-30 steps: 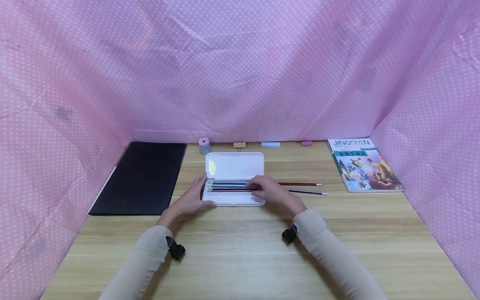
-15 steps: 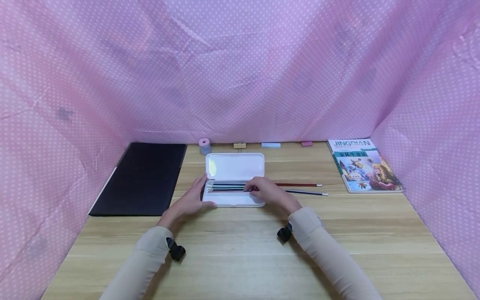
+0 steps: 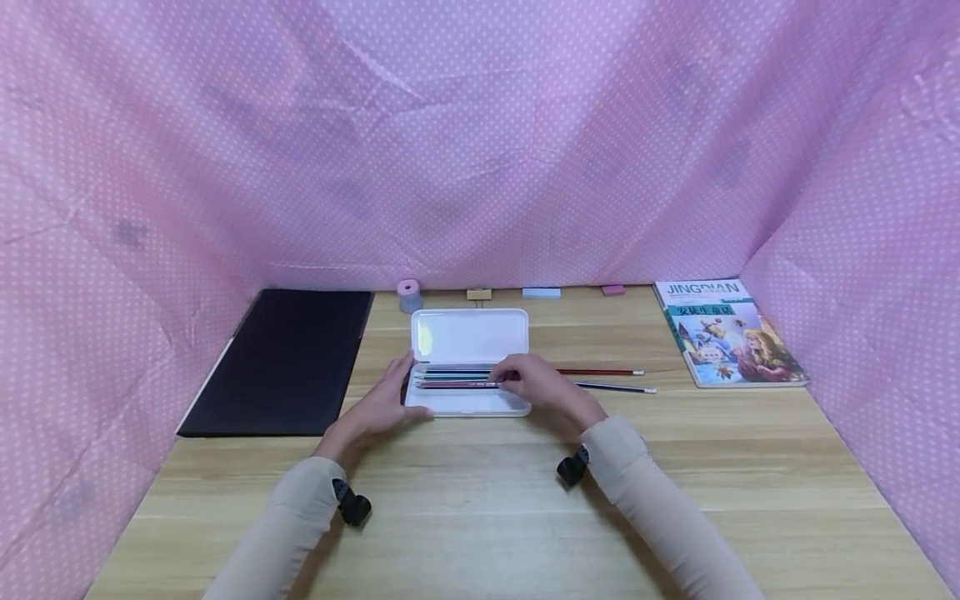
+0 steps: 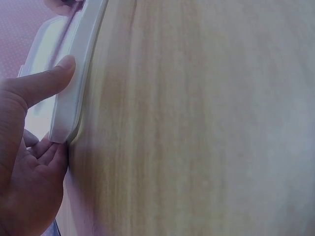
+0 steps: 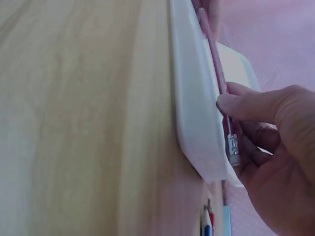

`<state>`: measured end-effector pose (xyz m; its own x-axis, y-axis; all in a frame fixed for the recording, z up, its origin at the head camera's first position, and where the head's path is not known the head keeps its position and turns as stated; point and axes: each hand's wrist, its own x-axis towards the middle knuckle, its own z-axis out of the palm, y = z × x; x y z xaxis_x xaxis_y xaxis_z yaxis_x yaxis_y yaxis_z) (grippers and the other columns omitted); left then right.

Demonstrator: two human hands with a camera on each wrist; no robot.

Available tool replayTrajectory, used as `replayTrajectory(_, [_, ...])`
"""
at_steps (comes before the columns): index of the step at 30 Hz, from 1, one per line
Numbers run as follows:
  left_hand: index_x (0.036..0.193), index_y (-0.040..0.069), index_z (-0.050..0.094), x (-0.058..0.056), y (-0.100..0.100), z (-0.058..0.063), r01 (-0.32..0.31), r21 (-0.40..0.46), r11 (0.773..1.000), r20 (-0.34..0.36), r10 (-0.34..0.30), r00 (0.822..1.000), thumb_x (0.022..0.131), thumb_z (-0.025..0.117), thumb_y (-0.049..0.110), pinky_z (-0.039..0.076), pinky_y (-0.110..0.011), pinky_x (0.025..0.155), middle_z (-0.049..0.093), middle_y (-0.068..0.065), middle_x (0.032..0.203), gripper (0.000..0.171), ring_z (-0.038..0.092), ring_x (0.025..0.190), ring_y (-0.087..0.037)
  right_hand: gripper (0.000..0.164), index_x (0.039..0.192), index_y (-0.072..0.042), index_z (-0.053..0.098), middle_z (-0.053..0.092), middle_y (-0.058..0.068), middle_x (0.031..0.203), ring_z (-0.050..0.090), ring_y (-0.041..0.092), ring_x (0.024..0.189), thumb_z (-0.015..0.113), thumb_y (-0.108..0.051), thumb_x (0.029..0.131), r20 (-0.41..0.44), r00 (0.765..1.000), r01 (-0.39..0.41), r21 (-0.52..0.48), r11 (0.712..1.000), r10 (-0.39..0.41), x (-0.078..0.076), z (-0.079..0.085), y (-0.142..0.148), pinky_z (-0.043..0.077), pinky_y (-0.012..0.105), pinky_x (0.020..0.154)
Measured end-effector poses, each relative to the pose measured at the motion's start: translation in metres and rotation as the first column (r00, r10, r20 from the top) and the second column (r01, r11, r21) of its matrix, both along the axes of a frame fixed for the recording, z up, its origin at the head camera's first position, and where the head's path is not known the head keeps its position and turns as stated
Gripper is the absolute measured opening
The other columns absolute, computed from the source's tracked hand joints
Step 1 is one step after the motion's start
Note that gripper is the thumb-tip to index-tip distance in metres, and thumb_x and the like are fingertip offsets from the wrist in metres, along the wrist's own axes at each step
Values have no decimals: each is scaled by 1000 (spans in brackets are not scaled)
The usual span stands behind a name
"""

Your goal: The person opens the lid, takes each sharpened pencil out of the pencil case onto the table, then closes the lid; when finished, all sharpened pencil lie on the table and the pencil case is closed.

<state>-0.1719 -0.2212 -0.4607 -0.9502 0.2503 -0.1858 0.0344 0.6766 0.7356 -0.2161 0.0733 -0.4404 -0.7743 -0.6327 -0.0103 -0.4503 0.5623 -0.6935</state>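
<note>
A white pencil case (image 3: 465,403) lies with its lid up, several pencils (image 3: 450,377) side by side in its base. My left hand (image 3: 381,402) holds the left end of the case, thumb on the front wall and fingers against the end, as the left wrist view shows. My right hand (image 3: 528,382) is over the right part of the case. Between its thumb and fingers it pinches a reddish pencil (image 5: 216,61) with a silver ferrule and eraser, its other end pointing left along the case. In the head view this hand hides part of the pencils.
Two more pencils, one red (image 3: 600,372) and one dark (image 3: 617,387), lie right of the case. Behind stand a pink-and-grey cylinder (image 3: 409,295), a yellow binder clip (image 3: 478,294), a pale blue block (image 3: 542,292) and a pink block (image 3: 612,290). A black folder (image 3: 285,362) lies left, a magazine (image 3: 731,337) right.
My right hand has shifted slightly left and its forearm has swung inward, while it keeps to the pencils in the case. The left hand stays on the case.
</note>
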Motion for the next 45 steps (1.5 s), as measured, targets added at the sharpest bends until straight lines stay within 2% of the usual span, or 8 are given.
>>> replayTrajectory(7, [148, 32, -2, 0, 1, 0, 7, -11, 1000, -7, -7, 1000, 70, 77, 44, 14, -50, 109, 20, -2, 146, 112, 26, 128, -21, 20, 104, -13, 69, 65, -2, 103, 56, 12, 93, 58, -6, 89, 11, 999, 39, -91, 995, -38, 5, 12, 39, 48, 32, 82])
replayTrajectory(13, [148, 30, -3, 1, 2, 1, 19, -13, 1000, -19, -20, 1000, 71, 76, 44, 14, -50, 109, 19, -3, 146, 112, 25, 129, -22, 19, 102, -21, 70, 65, -5, 99, 58, 13, 92, 62, -11, 87, -2, 990, 143, -97, 985, -144, 14, 16, 92, 48, 34, 80])
replayTrajectory(19, [149, 25, -1, 2, 2, 1, 16, -34, 999, -35, -18, 999, 68, 78, 45, 15, -49, 109, 22, -4, 144, 115, 24, 130, -23, 18, 102, -23, 69, 64, -1, 103, 57, 20, 97, 63, -15, 87, -30, 975, 217, -60, 974, -219, 34, 6, 142, 46, 43, 84])
replayTrajectory(24, [148, 27, -2, 3, 1, 2, 10, -25, 1000, -20, -10, 1000, 69, 78, 45, 14, -50, 109, 21, -3, 144, 114, 23, 130, -22, 20, 101, -27, 69, 63, -3, 102, 57, 20, 96, 64, -16, 86, -50, 962, 269, -10, 963, -269, 47, -5, 172, 46, 42, 83])
replayTrajectory(30, [148, 28, -2, 2, 0, 0, 7, -21, 1000, -18, -7, 1000, 69, 78, 45, 13, -50, 109, 21, -2, 144, 114, 24, 129, -22, 21, 98, -25, 70, 65, -5, 99, 59, 18, 95, 67, -11, 83, -136, 950, 286, 11, 958, -282, 49, -15, 192, 47, 40, 82])
replayTrajectory(34, [148, 28, -2, 2, 0, -1, 5, -29, 1000, -18, -6, 1000, 69, 77, 44, 14, -50, 109, 22, -2, 144, 113, 24, 129, -21, 20, 99, -22, 71, 65, 0, 100, 59, 23, 95, 67, -10, 83, -150, 944, 298, -1, 955, -294, 48, -19, 196, 46, 45, 83])
replayTrajectory(45, [148, 28, -2, 2, 0, 2, 7, -35, 999, -25, -8, 1000, 70, 77, 44, 14, -50, 109, 21, -3, 144, 113, 24, 130, -22, 22, 96, -23, 72, 66, -1, 97, 59, 22, 94, 67, -6, 82, -205, 933, 300, -13, 954, -297, 43, -28, 198, 46, 44, 82])
